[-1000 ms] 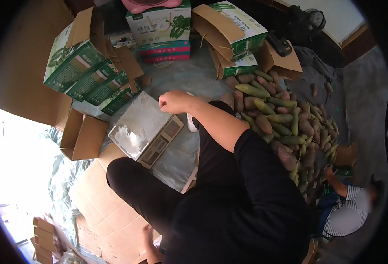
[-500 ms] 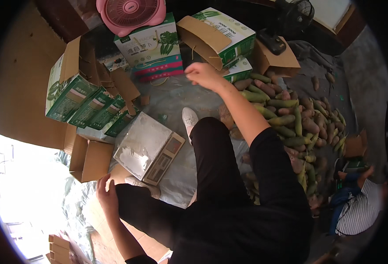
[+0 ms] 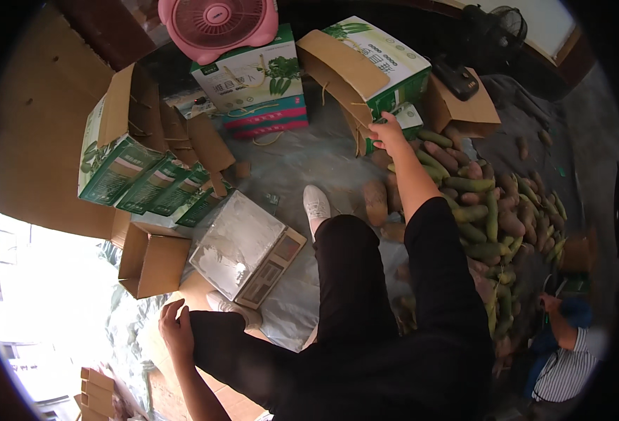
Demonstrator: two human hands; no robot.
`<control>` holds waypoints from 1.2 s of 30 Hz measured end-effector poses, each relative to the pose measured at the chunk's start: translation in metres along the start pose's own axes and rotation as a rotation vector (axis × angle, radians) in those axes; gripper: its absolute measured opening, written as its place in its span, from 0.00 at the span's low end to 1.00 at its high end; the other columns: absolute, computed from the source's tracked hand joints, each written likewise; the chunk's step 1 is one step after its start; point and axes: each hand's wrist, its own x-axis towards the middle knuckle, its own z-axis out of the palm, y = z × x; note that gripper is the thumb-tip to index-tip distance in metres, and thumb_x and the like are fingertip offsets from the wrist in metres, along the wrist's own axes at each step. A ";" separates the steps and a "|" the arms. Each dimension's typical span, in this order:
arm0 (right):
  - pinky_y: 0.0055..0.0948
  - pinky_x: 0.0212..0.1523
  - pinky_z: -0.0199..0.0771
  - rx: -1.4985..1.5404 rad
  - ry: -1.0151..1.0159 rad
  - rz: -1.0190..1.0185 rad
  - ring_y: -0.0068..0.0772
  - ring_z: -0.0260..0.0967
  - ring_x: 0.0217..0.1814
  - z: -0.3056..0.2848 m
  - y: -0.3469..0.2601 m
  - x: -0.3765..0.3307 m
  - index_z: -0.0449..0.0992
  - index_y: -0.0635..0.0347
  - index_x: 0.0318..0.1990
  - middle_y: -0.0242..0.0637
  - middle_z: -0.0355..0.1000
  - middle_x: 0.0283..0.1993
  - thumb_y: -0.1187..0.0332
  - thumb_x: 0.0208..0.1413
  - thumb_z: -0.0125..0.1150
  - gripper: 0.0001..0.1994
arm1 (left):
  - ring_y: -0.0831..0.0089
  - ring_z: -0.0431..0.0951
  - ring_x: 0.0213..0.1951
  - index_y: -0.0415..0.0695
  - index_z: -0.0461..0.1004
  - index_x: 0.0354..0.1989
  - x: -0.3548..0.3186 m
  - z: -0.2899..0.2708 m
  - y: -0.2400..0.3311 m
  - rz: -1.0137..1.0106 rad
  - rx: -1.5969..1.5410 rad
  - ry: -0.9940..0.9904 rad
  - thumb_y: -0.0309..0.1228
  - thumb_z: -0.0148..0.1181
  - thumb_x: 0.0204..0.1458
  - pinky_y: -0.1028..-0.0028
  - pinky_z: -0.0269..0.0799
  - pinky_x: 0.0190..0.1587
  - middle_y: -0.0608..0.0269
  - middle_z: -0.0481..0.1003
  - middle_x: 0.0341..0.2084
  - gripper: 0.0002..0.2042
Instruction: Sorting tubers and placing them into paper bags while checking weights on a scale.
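My right hand (image 3: 390, 135) reaches forward to the near corner of a green-and-white carton (image 3: 409, 83) whose brown flap stands open. Its fingers are closed on the carton's green lower edge; the fingertips are partly hidden there. A smaller green-and-white box (image 3: 412, 118) sits just below, beside the wrist. My left hand (image 3: 176, 328) rests by my left knee with bent fingers apart, holding nothing. Between the hands, a flat scale (image 3: 238, 242) with a silver pan lies on the plastic-covered floor.
Green and reddish radishes (image 3: 495, 210) are heaped at the right. Several open green cartons (image 3: 141, 168) stand at the left, above an empty brown box (image 3: 155, 259). A pink fan (image 3: 218, 24) tops another carton, and a black fan (image 3: 492, 35) stands behind. A person in stripes (image 3: 569, 368) is at the lower right.
My right hand has moved right and slightly nearer, from open space in front of the cartons to the carton's edge. My left hand stays by the knee. The whole view has shifted slightly.
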 end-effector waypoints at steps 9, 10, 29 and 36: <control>0.36 0.36 0.67 0.017 -0.072 0.078 0.28 0.66 0.36 0.007 0.004 0.010 0.48 0.51 0.66 0.33 0.67 0.43 0.67 0.45 0.68 0.42 | 0.55 0.74 0.42 0.40 0.76 0.38 -0.001 -0.001 0.007 -0.045 0.007 0.012 0.27 0.56 0.48 0.63 0.67 0.46 0.53 0.75 0.37 0.10; 0.36 0.36 0.67 0.013 -0.077 0.075 0.28 0.66 0.36 0.011 0.003 0.009 0.48 0.51 0.66 0.33 0.67 0.43 0.67 0.45 0.68 0.42 | 0.55 0.74 0.42 0.40 0.76 0.38 0.000 -0.002 0.009 -0.045 0.008 0.009 0.27 0.56 0.48 0.63 0.67 0.46 0.53 0.75 0.37 0.10; 0.45 0.46 0.70 0.300 0.040 -0.143 0.39 0.66 0.52 -0.103 -0.060 -0.156 0.62 0.59 0.55 0.40 0.65 0.54 0.46 0.51 0.61 0.32 | 0.54 0.74 0.39 0.41 0.77 0.38 -0.017 -0.011 -0.005 0.006 -0.046 0.067 0.31 0.56 0.50 0.63 0.67 0.45 0.55 0.75 0.36 0.10; 0.35 0.41 0.75 0.039 -0.317 -0.138 0.34 0.71 0.47 -0.059 -0.092 -0.214 0.63 0.60 0.57 0.38 0.69 0.50 0.46 0.54 0.57 0.32 | 0.56 0.75 0.38 0.41 0.77 0.37 -0.023 -0.015 -0.016 0.011 -0.058 0.092 0.31 0.56 0.51 0.64 0.67 0.45 0.56 0.76 0.36 0.09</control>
